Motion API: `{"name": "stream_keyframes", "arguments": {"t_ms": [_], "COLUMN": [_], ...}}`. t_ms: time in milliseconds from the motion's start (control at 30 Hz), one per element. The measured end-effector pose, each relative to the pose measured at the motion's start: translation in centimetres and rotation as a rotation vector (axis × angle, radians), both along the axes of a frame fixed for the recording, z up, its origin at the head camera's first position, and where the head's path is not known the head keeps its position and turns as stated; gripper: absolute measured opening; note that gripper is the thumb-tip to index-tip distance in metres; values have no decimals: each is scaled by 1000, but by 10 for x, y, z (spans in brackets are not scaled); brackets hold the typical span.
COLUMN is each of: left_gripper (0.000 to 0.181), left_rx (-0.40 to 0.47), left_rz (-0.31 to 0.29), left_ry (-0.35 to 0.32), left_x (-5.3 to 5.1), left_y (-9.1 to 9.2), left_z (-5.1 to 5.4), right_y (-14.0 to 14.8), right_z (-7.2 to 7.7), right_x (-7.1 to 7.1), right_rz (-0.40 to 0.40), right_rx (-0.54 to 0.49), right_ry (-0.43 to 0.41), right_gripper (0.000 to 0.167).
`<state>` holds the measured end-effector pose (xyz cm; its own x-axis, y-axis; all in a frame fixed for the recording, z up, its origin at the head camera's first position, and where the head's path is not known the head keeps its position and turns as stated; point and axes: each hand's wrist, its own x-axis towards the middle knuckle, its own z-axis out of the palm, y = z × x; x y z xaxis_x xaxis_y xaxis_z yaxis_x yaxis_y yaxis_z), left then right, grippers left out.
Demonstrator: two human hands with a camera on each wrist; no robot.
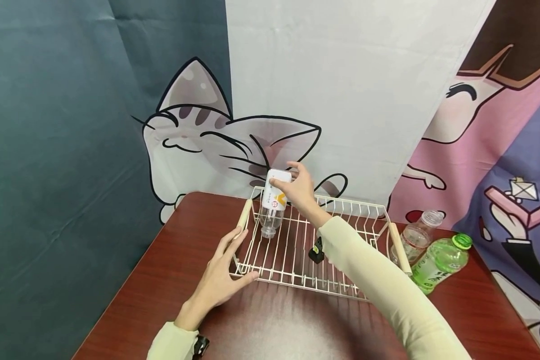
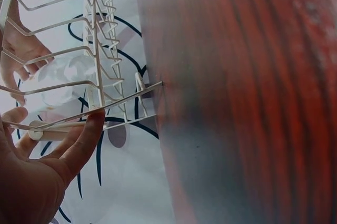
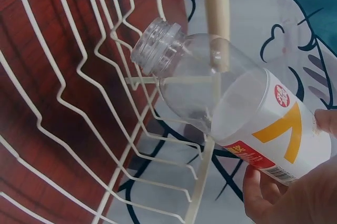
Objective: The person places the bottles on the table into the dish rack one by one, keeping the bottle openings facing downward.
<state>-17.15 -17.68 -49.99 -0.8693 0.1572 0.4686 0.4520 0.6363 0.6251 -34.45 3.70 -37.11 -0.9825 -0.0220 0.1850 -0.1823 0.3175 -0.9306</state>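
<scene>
My right hand (image 1: 300, 189) grips a clear plastic bottle (image 1: 271, 218) with a white label around its base end. The bottle is tilted neck down over the left part of a white wire rack (image 1: 292, 250). In the right wrist view its capless bottle neck (image 3: 157, 45) points toward the wires, and an orange 7 shows on the label. My left hand (image 1: 218, 275) rests at the rack's left front corner, fingers spread. Its fingertips touch the wooden handle (image 1: 245, 214) and its thumb lies by the front wire. In the left wrist view its fingers (image 2: 87, 142) meet the wire frame.
Right of the rack stand another clear bottle (image 1: 418, 235) and a green bottle (image 1: 441, 262) with a green cap, near the right wooden handle (image 1: 399, 247). A reddish-brown table (image 1: 162, 295) bears everything. Behind it hangs a cloth (image 1: 360, 75) with cartoon prints.
</scene>
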Motion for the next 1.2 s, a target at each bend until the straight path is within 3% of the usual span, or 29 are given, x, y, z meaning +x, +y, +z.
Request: {"name": "stream_keyframes", "arguments": {"t_ms": [333,767,1033,1200], "left_gripper": [102,104,104,102], "left_rx": [2,-2,-12,-7], "left_rz": [-2,-2,-3,-3], "left_ry": [-21,-18,-13,-24], "left_x": [1,0,-1,0], "left_y": [2,0,-2,-1], "left_z": [1,1,0,1], "right_y": [-5,-8,-12,-11], "right_z": [-11,-25,-29,-32], "right_x": [-1,-5,-7,-8], "right_rz": [-21,18,32,83], "right_rx": [77,125,209,224], "right_ry": [-44,-60,-20,-24], "right_gripper": [78,74,48,49]}}
